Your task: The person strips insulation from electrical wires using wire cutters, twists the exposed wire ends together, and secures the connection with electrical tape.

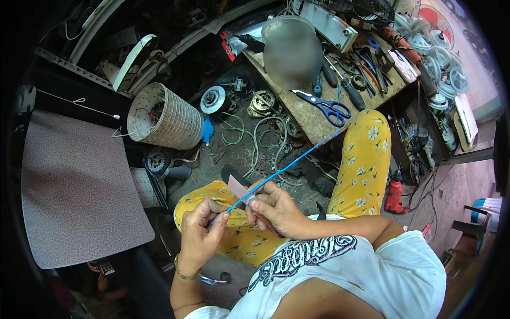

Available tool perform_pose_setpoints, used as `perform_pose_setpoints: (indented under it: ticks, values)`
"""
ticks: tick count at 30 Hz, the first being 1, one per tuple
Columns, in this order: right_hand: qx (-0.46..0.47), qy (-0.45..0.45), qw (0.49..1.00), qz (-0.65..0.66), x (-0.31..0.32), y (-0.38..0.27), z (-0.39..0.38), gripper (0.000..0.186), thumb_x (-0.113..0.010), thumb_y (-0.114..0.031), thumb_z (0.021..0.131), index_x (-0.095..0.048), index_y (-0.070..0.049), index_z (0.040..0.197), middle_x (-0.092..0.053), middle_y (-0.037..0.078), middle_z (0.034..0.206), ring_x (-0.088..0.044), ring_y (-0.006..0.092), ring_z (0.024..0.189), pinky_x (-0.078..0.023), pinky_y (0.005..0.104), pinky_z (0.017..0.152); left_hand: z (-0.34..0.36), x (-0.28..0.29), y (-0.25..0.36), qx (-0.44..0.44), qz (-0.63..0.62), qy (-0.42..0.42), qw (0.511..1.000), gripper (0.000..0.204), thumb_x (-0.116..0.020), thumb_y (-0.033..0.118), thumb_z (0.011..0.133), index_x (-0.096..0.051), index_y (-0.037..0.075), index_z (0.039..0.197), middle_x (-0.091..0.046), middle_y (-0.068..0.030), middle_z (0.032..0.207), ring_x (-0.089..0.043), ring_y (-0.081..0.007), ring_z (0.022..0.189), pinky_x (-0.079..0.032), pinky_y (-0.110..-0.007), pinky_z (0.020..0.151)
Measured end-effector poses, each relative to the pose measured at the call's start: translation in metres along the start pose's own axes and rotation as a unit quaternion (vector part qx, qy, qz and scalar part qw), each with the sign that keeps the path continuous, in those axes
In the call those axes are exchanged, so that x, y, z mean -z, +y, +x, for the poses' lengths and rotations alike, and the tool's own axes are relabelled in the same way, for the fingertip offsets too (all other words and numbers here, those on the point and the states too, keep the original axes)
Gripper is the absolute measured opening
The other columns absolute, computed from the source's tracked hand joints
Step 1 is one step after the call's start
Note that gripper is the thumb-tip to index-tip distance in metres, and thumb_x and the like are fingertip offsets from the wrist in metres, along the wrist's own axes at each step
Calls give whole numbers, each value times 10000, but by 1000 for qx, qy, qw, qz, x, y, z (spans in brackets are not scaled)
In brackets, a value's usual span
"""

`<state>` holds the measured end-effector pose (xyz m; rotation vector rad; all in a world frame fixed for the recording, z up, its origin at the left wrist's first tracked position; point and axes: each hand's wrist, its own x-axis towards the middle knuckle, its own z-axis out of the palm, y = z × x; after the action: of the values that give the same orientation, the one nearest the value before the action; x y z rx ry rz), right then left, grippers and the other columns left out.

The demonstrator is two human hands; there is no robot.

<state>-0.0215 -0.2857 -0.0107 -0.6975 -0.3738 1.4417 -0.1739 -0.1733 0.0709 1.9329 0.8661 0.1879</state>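
Observation:
A long blue wire [297,159] runs slantwise over my lap, from my fingers up to the workbench edge. Its near end is pinched between the thumb and fingers of my left hand [204,222]. My right hand [279,210] is closed around a knife [237,187] with a broad flat blade and a reddish handle. The blade points up and left, and the wire passes across it beside my right thumb. Whether the edge touches the wire I cannot tell. Dark-blue-handled scissors [334,110] lie on the workbench near the wire's far part.
The wooden workbench [303,114] ahead carries screwdrivers [351,94], pliers [366,69] and a blurred round object [292,53]. Motor parts [263,102] and loose cables lie on the floor. A perforated drum [175,117] and a grey padded seat [85,186] stand left; a red drill [396,195] is right.

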Motion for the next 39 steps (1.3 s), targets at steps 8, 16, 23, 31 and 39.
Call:
perform_pose_setpoints:
  ticks: [8,16,23,31,39]
  values:
    - [30,46,998,-11,13,-2,2,235,-535,-187,959,-459,-39,1124,-599,76,760,-495,69,542,-388,180,465,2,1,0,29,-24,-10,999,114,-600,25,881,-507,11,816,-530,29,736,-447,2,654,-360,-167,580]
    - [40,66,997,8,23,-18,0,226,-536,-187,958,-461,-49,1121,-583,78,751,-495,70,547,-398,180,482,6,-3,3,-10,-50,19,999,69,-602,-3,852,-553,-22,808,-520,24,615,-397,-11,564,-304,-191,502]
    - [42,62,997,15,40,-23,-2,247,-558,-232,947,-464,-65,1103,-576,93,733,-508,104,520,-414,201,470,8,0,4,1,-66,9,998,69,-591,-16,861,-545,-29,810,-541,9,666,-460,-18,622,-373,-183,564]
    - [54,63,996,33,50,-24,-6,261,-585,-250,933,-469,-78,1091,-573,105,723,-519,125,513,-424,212,463,6,0,6,22,-78,-8,997,70,-589,-14,865,-543,-22,813,-539,11,677,-441,-17,611,-366,-182,556]
    - [45,53,998,5,51,-18,-3,239,-562,-219,944,-462,-61,1094,-582,102,731,-519,110,516,-427,207,478,4,1,8,56,-110,5,992,63,-601,7,872,-554,-14,835,-556,12,703,-451,-17,625,-365,-176,566]
